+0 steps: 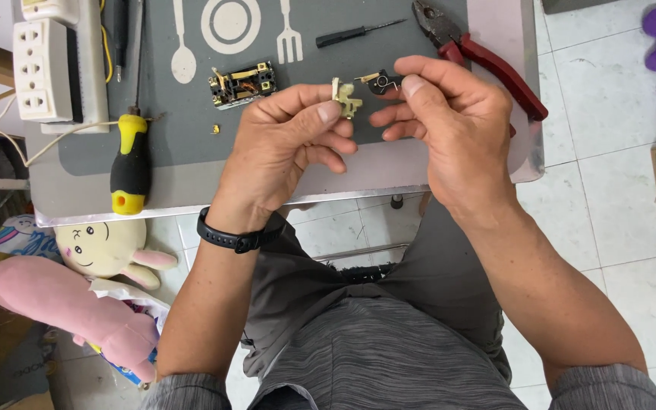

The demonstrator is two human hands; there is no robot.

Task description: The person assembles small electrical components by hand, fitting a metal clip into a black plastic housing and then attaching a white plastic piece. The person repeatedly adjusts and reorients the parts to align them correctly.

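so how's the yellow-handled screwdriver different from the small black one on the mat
The yellow-handled screwdriver has a thick yellow and black grip; the small black screwdriver is slim and all dark. The yellow-handled one looks much bigger and lies nearly upright in the view at the mat's left, while the black one lies almost crosswise near the top, beside the red pliers. Both rest untouched on the grey mat, away from the left hand and right hand.

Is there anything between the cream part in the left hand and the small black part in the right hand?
Nothing visible. The cream part in the left hand and the small black part in the right hand sit side by side, only open air over the grey mat between them.
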